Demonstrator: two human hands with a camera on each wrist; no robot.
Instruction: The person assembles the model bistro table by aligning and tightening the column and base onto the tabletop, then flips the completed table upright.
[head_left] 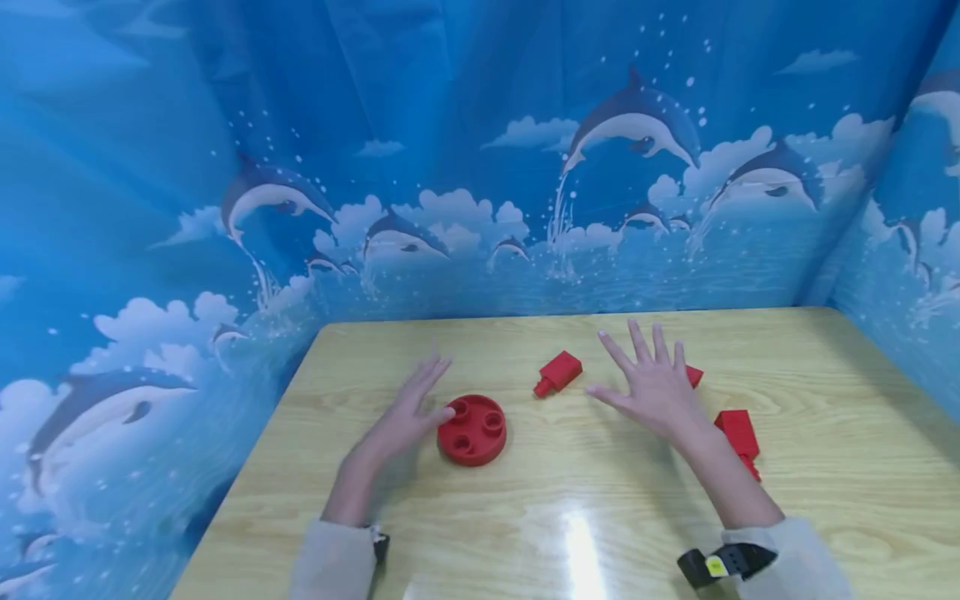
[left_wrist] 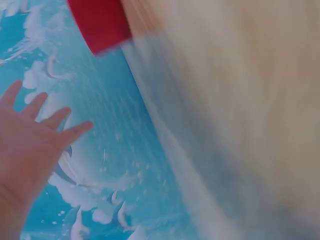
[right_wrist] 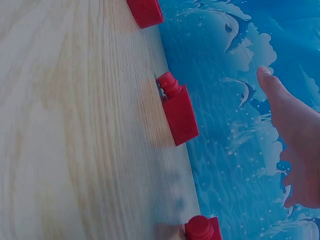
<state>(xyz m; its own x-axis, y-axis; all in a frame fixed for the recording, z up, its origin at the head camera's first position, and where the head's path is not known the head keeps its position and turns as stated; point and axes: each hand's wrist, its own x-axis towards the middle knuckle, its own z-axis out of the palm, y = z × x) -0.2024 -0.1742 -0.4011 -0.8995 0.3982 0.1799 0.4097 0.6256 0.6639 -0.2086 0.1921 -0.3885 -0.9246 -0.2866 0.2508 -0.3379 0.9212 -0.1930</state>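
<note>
My left hand (head_left: 401,421) is held with straight fingers beside a round red disc (head_left: 474,433) that has three round sockets. Its thumb overlaps the disc's left rim in the head view; whether it touches I cannot tell. Over the right part of the table my right hand (head_left: 654,390) spreads its fingers and holds nothing. Left of that hand lies a red block (head_left: 562,369) with a narrower peg end. A second red block (head_left: 694,377) is partly hidden behind the hand. Beside the right forearm lies a third red block (head_left: 738,432), its threaded peg partly covered.
The pieces lie on a light wood-grain table (head_left: 570,467). A blue curtain (head_left: 465,150) printed with dolphins and clouds hangs behind it and along both sides. In the right wrist view a red block (right_wrist: 181,117) with a threaded peg lies near the table's edge.
</note>
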